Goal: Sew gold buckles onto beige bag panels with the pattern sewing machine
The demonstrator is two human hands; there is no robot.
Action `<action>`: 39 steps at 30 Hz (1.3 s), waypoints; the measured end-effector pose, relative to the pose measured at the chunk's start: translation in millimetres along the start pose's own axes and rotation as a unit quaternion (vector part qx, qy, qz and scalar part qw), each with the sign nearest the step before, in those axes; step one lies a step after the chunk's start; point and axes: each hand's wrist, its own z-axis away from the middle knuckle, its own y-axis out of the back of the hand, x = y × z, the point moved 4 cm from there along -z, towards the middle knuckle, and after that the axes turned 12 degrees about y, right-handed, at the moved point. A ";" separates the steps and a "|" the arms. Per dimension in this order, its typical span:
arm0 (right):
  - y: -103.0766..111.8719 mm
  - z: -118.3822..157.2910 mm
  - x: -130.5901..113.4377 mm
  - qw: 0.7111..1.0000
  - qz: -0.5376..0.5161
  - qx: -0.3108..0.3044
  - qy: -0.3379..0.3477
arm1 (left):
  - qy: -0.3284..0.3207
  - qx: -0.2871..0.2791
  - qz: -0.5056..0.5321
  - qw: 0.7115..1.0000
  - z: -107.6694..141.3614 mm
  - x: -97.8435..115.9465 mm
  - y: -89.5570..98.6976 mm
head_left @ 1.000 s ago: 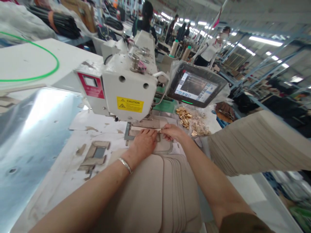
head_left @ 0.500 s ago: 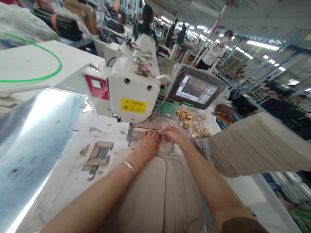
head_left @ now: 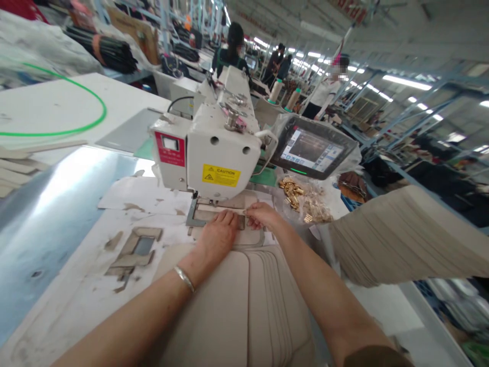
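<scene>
In the head view, the left hand (head_left: 217,235), its grip spread flat, presses down on a beige strip (head_left: 221,209) held in a metal clamp frame (head_left: 192,216) under the sewing machine (head_left: 219,158). The right hand (head_left: 263,215) has its grip pinched on the strip's edge. A stack of beige panels (head_left: 244,306) lies just below the hands, and brass fittings (head_left: 292,194) sit nearby in a plastic bag.

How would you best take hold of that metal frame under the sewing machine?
Grip the metal frame by its bare left-hand bar, coming from the left. That bar sticks out clear, while the sewing machine head sits over the far part and the left hand and right hand cover the middle.
</scene>
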 end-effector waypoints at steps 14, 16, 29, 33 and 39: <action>-54.4 -6.8 -35.5 0.999 0.002 -0.043 0.014 | 0.159 0.013 -0.133 0.978 21.3 -83.0 49.4; -61.5 -9.6 -38.8 0.998 0.002 -0.054 0.016 | 0.163 0.011 -0.151 0.975 21.5 -89.6 52.4; -34.1 -16.3 -31.1 0.998 0.013 -0.054 0.022 | 0.153 -0.043 -0.096 0.983 5.1 -79.2 42.3; -18.8 -16.0 -18.8 0.999 0.006 -0.047 0.019 | 0.126 -0.046 -0.050 0.990 7.0 -71.6 36.0; 2.3 -13.1 -6.3 1.000 0.006 -0.027 0.009 | 0.113 -0.107 0.017 0.988 8.2 -67.1 42.9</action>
